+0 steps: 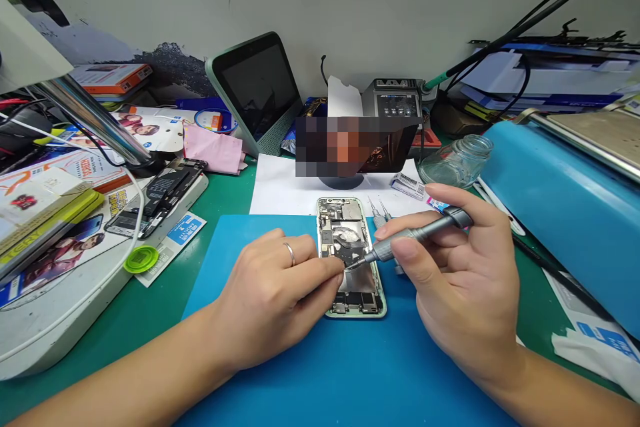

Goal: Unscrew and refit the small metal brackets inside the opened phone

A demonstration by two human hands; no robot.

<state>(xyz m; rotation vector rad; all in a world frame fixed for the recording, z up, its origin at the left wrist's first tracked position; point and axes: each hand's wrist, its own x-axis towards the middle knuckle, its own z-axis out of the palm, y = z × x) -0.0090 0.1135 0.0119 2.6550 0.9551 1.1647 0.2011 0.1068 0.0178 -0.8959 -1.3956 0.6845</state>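
Note:
An opened smartphone lies on a blue mat, its inner parts and metal plates showing. My right hand grips a grey precision screwdriver, held slantwise with its tip down to the left above the phone. My left hand, with a ring on one finger, is closed over the phone's left edge. Its thumb and forefinger are pinched together right at the screwdriver's tip; whatever they hold there is too small to make out. More screwdrivers lie just beyond the phone, partly hidden by my right hand.
Behind the mat stand a phone on a round stand, a glass jar and a smart display. A lamp base at left bears another opened phone. A blue case flanks the right side.

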